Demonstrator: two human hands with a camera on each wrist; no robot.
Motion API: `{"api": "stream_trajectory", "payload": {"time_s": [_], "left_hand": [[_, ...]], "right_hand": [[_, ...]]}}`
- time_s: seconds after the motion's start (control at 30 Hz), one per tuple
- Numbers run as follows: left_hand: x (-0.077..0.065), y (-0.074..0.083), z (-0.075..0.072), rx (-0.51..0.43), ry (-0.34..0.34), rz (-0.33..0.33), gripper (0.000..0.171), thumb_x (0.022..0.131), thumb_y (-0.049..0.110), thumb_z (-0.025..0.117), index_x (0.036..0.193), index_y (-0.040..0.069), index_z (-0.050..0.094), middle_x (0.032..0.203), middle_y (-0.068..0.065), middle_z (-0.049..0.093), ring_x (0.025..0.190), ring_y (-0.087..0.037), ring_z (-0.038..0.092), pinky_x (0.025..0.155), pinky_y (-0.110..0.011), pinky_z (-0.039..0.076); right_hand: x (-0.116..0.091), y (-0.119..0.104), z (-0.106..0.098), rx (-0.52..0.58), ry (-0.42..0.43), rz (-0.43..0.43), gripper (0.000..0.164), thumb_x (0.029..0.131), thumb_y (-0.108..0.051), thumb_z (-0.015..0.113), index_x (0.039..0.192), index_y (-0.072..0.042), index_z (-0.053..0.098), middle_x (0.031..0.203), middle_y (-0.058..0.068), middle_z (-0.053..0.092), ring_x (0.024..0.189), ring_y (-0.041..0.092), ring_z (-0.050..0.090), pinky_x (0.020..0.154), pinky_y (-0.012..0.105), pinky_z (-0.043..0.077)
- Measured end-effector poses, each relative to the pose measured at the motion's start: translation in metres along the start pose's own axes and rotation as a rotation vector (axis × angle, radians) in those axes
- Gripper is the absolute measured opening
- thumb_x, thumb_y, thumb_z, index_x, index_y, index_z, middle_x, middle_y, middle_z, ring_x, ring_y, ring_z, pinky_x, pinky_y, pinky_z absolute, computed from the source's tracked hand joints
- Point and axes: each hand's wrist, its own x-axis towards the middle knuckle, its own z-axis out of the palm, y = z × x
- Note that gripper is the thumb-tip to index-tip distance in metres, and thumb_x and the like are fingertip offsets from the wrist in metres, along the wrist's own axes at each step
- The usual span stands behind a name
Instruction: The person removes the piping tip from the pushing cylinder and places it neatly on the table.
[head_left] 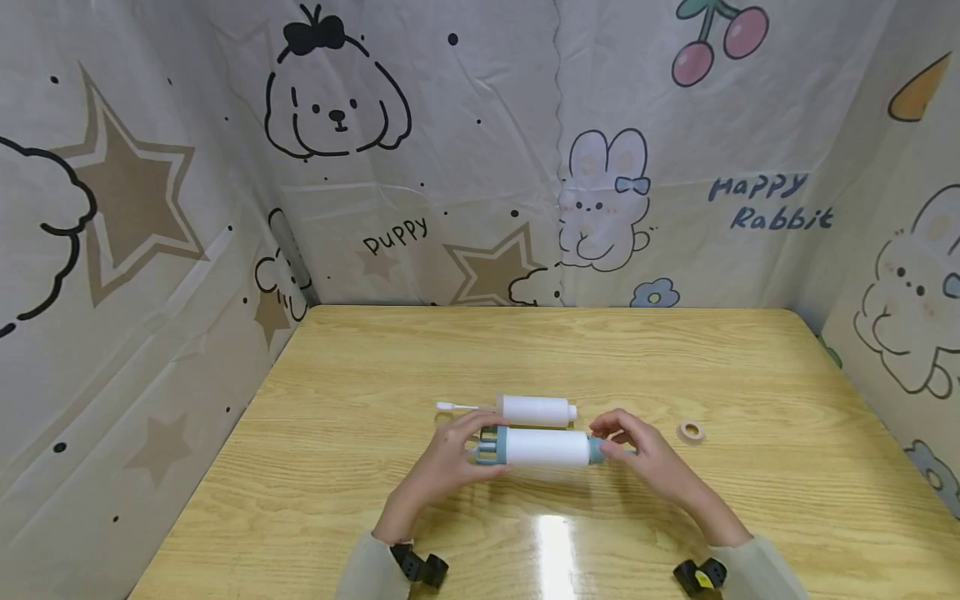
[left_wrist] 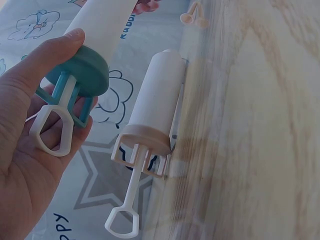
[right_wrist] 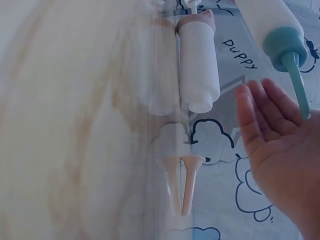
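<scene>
A white-barrelled icing syringe with teal ends lies level between my two hands. My left hand holds its handled end, thumb on the teal collar and fingers beneath; the plunger's white ring hangs by the palm. My right hand is around the other end, beside the teal nozzle; its fingers are loosely extended in the right wrist view. Behind lies a second white syringe with a peach collar, its plunger pulled out to the left.
A small peach nozzle is on the wooden table, to the right of the right hand. Printed cloth hangs along the table's back and sides. A bright reflection shows on the tabletop in front of the hands.
</scene>
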Motion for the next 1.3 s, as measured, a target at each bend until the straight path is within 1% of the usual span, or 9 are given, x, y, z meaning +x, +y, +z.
{"api": "stream_trajectory", "payload": {"time_s": [0.1,0.27,0.33,0.5,0.67,0.87,1.03,1.17,1.3], "left_hand": [[0.0001,-0.0006,-0.0001,0.008,0.003,0.01,0.056,0.076,0.019,0.085,0.125,0.005,0.061,0.133,-0.015,0.061,0.117,-0.028,0.063,0.091,-0.035,0.059],[0.0,-0.0009,-0.001,0.017,0.004,0.005,0.056,0.076,0.02,0.085,0.125,0.005,0.062,0.132,-0.015,0.062,0.117,-0.028,0.063,0.091,-0.035,0.059],[0.0,-0.0009,-0.0014,0.021,0.005,0.0,0.056,0.076,0.021,0.085,0.125,0.006,0.062,0.132,-0.015,0.062,0.117,-0.028,0.063,0.091,-0.035,0.059],[-0.0005,-0.0026,-0.0021,0.027,0.006,0.002,0.056,0.076,0.019,0.085,0.125,0.006,0.061,0.132,-0.015,0.062,0.116,-0.028,0.063,0.089,-0.036,0.06],[-0.0007,-0.0053,-0.0027,0.031,0.01,0.018,0.056,0.075,0.017,0.085,0.125,0.006,0.062,0.131,-0.015,0.062,0.116,-0.028,0.063,0.09,-0.036,0.059],[-0.0014,-0.0073,-0.0029,0.035,0.011,0.032,0.056,0.076,0.018,0.085,0.125,0.006,0.062,0.132,-0.016,0.062,0.117,-0.029,0.063,0.092,-0.035,0.059],[-0.0022,-0.008,-0.003,0.02,0.011,0.031,0.055,0.076,0.018,0.085,0.125,0.006,0.062,0.132,-0.016,0.062,0.119,-0.029,0.062,0.093,-0.036,0.058],[-0.0028,-0.008,-0.0031,0.016,0.015,0.027,0.055,0.076,0.018,0.085,0.125,0.006,0.062,0.133,-0.015,0.061,0.12,-0.029,0.062,0.093,-0.037,0.058],[-0.0033,-0.0077,-0.0034,0.015,0.02,0.03,0.056,0.075,0.017,0.085,0.125,0.006,0.062,0.133,-0.015,0.061,0.12,-0.03,0.062,0.094,-0.038,0.058]], "right_hand": [[-0.0006,-0.0005,-0.0008,0.013,-0.028,0.056,0.021,0.104,-0.013,0.044,0.106,-0.003,0.063,0.1,0.009,0.067,0.089,0.0,0.061,0.078,0.026,0.057],[-0.0007,-0.0006,-0.0011,0.075,-0.075,0.069,0.028,0.104,-0.012,0.045,0.085,-0.005,0.064,0.078,0.014,0.063,0.071,0.016,0.061,0.066,0.029,0.056],[-0.0007,-0.0013,-0.0008,0.087,-0.08,0.075,0.025,0.102,-0.012,0.049,0.085,-0.005,0.065,0.078,0.015,0.063,0.071,0.015,0.061,0.065,0.029,0.056],[-0.0022,-0.0024,-0.0001,0.057,-0.049,0.087,0.009,0.097,-0.013,0.06,0.1,-0.007,0.067,0.093,0.002,0.069,0.086,0.002,0.063,0.075,0.024,0.056],[-0.0018,0.0005,0.002,0.011,-0.005,-0.044,0.02,0.089,-0.007,0.07,0.108,-0.011,0.065,0.102,-0.001,0.068,0.093,0.0,0.062,0.083,0.022,0.055],[0.0005,0.0051,0.0055,-0.061,0.036,-0.221,0.035,0.083,-0.002,0.076,0.112,-0.014,0.061,0.105,-0.002,0.065,0.094,0.001,0.061,0.08,0.024,0.056],[0.0012,0.0033,0.0063,-0.084,0.049,-0.281,0.04,0.081,0.0,0.077,0.114,-0.014,0.06,0.107,0.0,0.063,0.095,0.001,0.061,0.079,0.024,0.057],[0.0008,0.0014,0.005,-0.051,0.028,-0.219,0.039,0.083,-0.001,0.075,0.118,-0.006,0.057,0.112,0.008,0.063,0.103,-0.002,0.058,0.084,0.024,0.056],[0.0007,-0.0012,0.0034,0.015,0.009,-0.067,0.023,0.097,-0.005,0.058,0.119,0.0,0.057,0.113,0.017,0.063,0.103,-0.005,0.057,0.085,0.023,0.055]]}}
